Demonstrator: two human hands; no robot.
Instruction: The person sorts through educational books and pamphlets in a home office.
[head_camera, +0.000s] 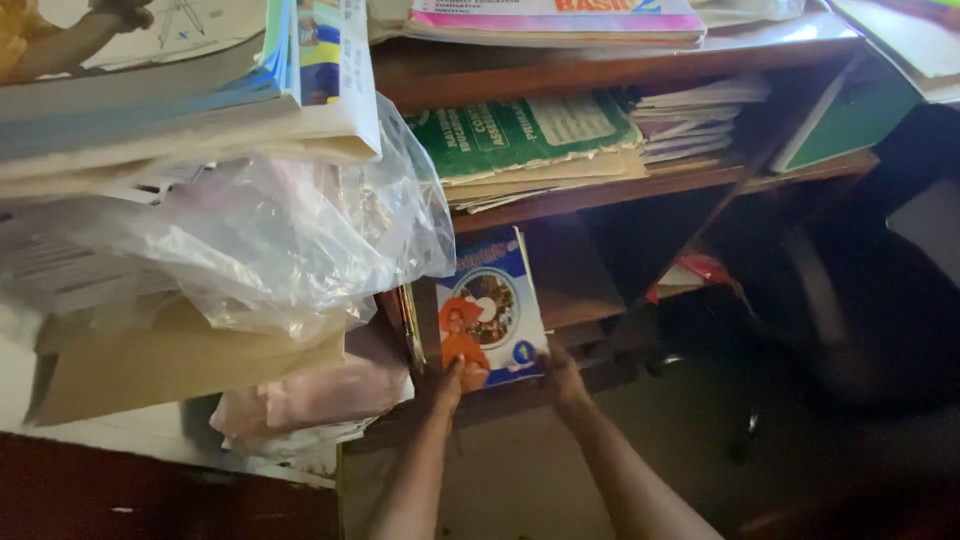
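Crinkled clear plastic bags (290, 235) bulge closest to me at the left of the frame, sagging over a brown cardboard sheet (170, 365) and topped by a leaning stack of books (170, 90) whose corner overhangs the bags. Below centre, both my forearms reach up from the bottom edge. My left hand (445, 385) has its fingers closed on the lower left corner of a blue picture book (490, 310), and my right hand (562, 380) grips its lower right corner, so the book is clamped between them. It stands upright, tilted a little, in the lower opening of the wooden shelf (600, 195), its left edge just beside a few thin spines and the hanging bag. To its right that opening is bare and dark, leaving room to slide sideways. On the board above lies a green booklet (520, 135) on flat papers, beside a small pile of exercise books (690, 125). Another flat book (555, 20) rests on the top board.
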